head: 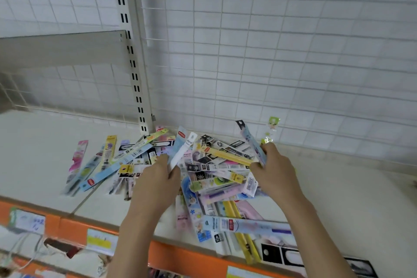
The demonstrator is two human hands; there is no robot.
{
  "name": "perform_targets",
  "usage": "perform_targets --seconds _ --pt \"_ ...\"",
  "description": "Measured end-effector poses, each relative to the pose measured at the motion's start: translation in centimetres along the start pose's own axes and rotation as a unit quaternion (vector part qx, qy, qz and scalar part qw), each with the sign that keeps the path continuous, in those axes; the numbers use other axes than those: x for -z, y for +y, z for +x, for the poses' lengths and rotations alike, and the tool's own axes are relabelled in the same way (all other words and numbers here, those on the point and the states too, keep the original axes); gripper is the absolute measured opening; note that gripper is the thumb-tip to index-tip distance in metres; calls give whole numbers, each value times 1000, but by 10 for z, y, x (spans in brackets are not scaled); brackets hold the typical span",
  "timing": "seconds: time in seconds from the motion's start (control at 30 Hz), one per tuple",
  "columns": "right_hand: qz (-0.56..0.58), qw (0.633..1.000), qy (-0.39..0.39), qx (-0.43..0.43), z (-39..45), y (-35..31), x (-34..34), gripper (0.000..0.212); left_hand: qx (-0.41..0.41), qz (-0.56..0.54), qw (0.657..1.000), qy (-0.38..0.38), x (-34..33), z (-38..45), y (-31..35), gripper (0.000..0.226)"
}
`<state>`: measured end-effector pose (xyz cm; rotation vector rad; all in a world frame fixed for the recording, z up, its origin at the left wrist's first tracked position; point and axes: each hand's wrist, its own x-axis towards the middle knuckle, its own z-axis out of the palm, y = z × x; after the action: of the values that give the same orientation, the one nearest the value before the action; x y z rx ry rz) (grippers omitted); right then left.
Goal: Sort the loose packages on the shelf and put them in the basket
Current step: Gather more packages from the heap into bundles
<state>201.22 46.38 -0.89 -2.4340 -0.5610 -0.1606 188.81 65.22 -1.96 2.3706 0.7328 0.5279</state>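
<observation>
From the head view, a loose pile of packages (209, 165) lies on the cream shelf (338, 187), spreading from the upright post (135, 74) toward the orange front edge (180, 253). The left hand (155, 178) pinches a white package (182, 151) that tilts up out of the pile, while the right hand (274, 169) grips two packages, a blue one (250, 140) and a clear green one (270, 130), raised against the wire grid (293, 52). No basket can be made out.
</observation>
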Motion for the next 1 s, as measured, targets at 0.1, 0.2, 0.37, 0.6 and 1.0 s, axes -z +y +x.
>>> perform_targets --seconds 0.1,0.2,0.37,0.6,1.0 --pt "41 999 -9 -9 -8 8 10 30 -38 16 999 -25 -7 -1 9 29" --pt "62 998 -1 -9 -17 16 19 37 -68 39 996 -32 -15 0 19 25" --pt "99 994 18 -43 -29 28 34 47 -94 25 995 -27 -25 2 32 11" --pt "60 994 45 -74 -40 44 48 48 -83 23 996 -13 -39 13 48 6" --pt "82 993 11 -80 -48 61 47 29 -33 194 972 -130 -69 28 60 33"
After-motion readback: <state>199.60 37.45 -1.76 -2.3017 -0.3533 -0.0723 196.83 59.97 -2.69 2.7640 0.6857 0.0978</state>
